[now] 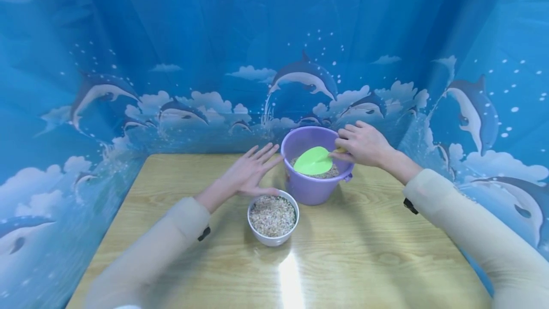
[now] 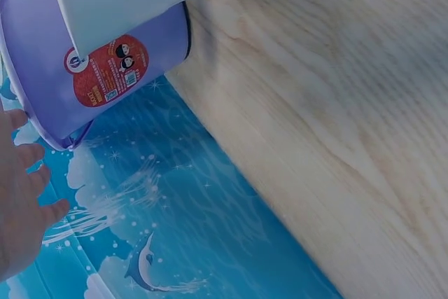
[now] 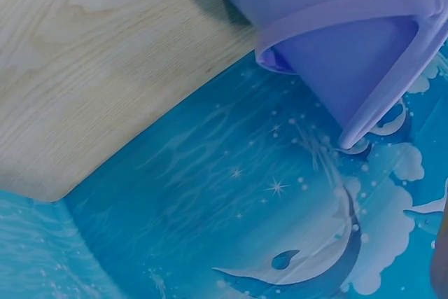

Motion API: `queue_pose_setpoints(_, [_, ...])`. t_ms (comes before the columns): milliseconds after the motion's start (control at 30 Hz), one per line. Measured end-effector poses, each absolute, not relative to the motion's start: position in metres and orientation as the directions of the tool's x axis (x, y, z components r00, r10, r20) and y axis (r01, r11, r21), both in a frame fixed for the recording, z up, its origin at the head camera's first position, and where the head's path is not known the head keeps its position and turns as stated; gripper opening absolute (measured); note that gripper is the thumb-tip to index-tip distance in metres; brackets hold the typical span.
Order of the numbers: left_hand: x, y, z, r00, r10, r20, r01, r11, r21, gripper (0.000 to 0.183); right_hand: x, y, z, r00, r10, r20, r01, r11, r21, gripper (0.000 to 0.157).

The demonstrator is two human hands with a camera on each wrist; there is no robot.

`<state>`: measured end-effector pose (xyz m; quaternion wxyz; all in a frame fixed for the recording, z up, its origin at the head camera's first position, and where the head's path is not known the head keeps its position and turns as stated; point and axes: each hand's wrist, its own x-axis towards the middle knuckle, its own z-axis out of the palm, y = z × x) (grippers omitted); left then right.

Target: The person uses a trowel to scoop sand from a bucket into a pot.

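My right hand (image 1: 362, 144) grips the yellow handle of a green toy shovel (image 1: 315, 160). The shovel's blade is inside a purple bucket (image 1: 313, 192), over a layer of grain-like bits (image 1: 330, 172). My left hand (image 1: 253, 171) has its fingers straight and spread, fingertips near the bucket's left rim and thumb over the edge of a white bowl (image 1: 273, 241). Pale, mixed grain (image 1: 273, 216) fills much of that bowl, which stands in front of the bucket. In the left wrist view, the left fingers (image 2: 31, 155) appear beside the bucket, which bears a red label (image 2: 112, 71).
A wooden table (image 1: 193, 261) carries the bowl and bucket. Behind and beside it hangs a blue curtain (image 1: 206, 37) printed with dolphins and clouds. The bucket's handle (image 3: 336, 13) hangs down its side in the right wrist view.
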<state>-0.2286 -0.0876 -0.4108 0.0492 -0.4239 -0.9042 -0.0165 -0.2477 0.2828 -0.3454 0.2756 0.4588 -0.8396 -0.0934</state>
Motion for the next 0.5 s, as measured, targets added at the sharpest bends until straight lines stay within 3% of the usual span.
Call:
queue_pose_setpoints(267, [-0.242, -0.075, -0.41, -0.671, 0.738, 0.073, 0.74, 0.672, 0.02, 0.102, -0.254, 0.287, -0.344, -0.508, -0.801, 0.317, -0.687, 0.599, 0.412, 0.036])
queue_pose_setpoints(500, [-0.248, -0.066, -0.41, -0.686, 0.725, 0.067, 0.727, 0.686, 0.025, 0.1, -0.262, 0.289, -0.346, -0.529, -0.801, 0.279, -0.677, 0.597, 0.43, 0.038])
